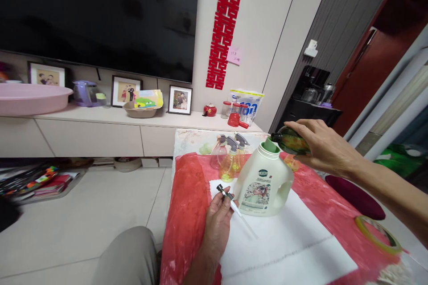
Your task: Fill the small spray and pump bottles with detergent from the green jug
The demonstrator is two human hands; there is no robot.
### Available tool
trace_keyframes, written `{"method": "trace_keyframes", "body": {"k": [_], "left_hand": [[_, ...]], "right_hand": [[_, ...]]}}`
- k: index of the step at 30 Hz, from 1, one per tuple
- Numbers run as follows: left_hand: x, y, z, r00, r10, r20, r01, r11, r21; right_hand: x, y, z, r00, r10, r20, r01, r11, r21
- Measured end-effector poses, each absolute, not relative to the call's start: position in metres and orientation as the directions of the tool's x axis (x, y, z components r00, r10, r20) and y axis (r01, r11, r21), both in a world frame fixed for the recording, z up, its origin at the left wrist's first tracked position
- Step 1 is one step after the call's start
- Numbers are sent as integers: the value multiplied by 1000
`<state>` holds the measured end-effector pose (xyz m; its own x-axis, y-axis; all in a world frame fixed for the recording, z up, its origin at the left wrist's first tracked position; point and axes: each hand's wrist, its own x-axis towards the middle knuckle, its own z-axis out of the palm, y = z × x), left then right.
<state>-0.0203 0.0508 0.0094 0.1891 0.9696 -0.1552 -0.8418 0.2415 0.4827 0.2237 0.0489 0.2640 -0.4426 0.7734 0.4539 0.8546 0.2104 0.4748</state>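
Note:
My right hand [321,144] grips a small dark green glass bottle [294,140], tipped sideways. Its black neck lies at the open mouth of a pale green jug [264,182] with a handle and a printed label. I cannot tell whether liquid is flowing. Between the fingers of my left hand [219,216] is a pump head [224,191], dark at the top, with a white stem and a thin clear tube pointing down to the right. That hand is in front of the jug's lower left side. Several spray bottles [230,164] stand behind it.
White paper [284,249] lies over red plastic sheeting [187,205] on the table. A roll of tape [377,234] is at the right. Beyond the table, a low cabinet [90,138] bears framed photos, a pink basin [33,98] and red-lidded jars [226,109].

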Motion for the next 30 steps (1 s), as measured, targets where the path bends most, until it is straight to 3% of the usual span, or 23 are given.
{"method": "trace_keyframes", "body": {"k": [30], "left_hand": [[-20, 51, 10, 206, 965, -164, -853, 259, 453]], "right_hand": [[223, 48, 274, -426, 798, 426, 838, 170, 519]]}}
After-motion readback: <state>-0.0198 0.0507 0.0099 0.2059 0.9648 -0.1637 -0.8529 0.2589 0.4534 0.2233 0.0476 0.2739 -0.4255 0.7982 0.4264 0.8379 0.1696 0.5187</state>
